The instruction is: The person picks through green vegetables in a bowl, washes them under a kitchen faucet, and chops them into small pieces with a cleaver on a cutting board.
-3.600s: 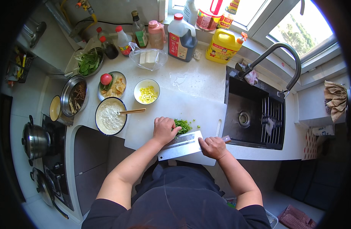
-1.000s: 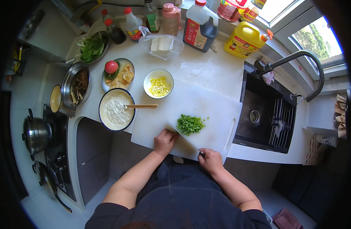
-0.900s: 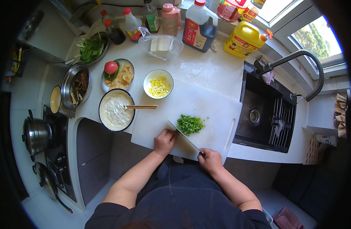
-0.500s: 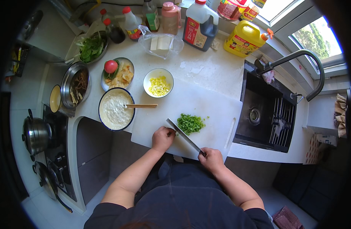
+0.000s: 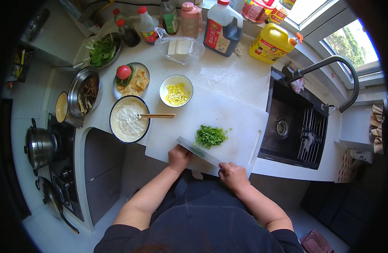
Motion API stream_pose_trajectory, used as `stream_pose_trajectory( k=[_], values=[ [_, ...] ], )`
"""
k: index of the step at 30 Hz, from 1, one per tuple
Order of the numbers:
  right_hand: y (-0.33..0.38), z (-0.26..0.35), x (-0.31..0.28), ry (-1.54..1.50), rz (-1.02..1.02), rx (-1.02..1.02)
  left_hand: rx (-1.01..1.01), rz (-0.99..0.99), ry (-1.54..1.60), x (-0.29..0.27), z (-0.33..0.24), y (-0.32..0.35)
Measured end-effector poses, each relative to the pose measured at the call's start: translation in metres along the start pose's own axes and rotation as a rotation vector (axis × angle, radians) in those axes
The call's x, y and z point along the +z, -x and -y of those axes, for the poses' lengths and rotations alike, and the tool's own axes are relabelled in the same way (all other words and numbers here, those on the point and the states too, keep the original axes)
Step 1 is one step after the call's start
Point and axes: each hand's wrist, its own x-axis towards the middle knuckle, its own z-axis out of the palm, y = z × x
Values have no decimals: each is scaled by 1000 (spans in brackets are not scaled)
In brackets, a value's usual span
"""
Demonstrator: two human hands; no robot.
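My right hand (image 5: 234, 175) is closed round the handle of a kitchen knife (image 5: 199, 152). The broad blade slants up and left over the near part of a white cutting board (image 5: 240, 114), its flat side partly showing. Near the tip, my left hand (image 5: 179, 158) is curled in close against the blade's near side; its fingertips are hidden, so I cannot make out what they hold. Just beyond the blade lies a small heap of chopped green herbs (image 5: 210, 137), with a few bits scattered to its right.
Left of the board stand a bowl of white batter (image 5: 128, 122) with chopsticks (image 5: 158, 115) across its rim and a bowl of chopped yellow pieces (image 5: 176, 93). A plate (image 5: 145, 74) holds a tomato (image 5: 124, 72). The black sink (image 5: 267, 145) is right; bottles (image 5: 222, 31) line the back.
The knife has tilted so that more of its flat side shows, and its tip has swung left and nearer. My left hand has come up against the blade. The herb heap stays put.
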Motion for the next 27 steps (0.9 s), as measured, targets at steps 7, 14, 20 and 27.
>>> stream_pose_trajectory(
  k=[7,14,20,27],
  values=[
    [0,2,-1,68,25,-33,-28,35,1,1,3,1],
    [-1,7,-1,87,34,-14,-74,65,-23,6,5,3],
    [-11,13,5,83,65,5,-113,89,12,4,-1,-3],
    [-12,5,15,14,-5,-39,-129,103,-7,3,0,-2]
  ],
)
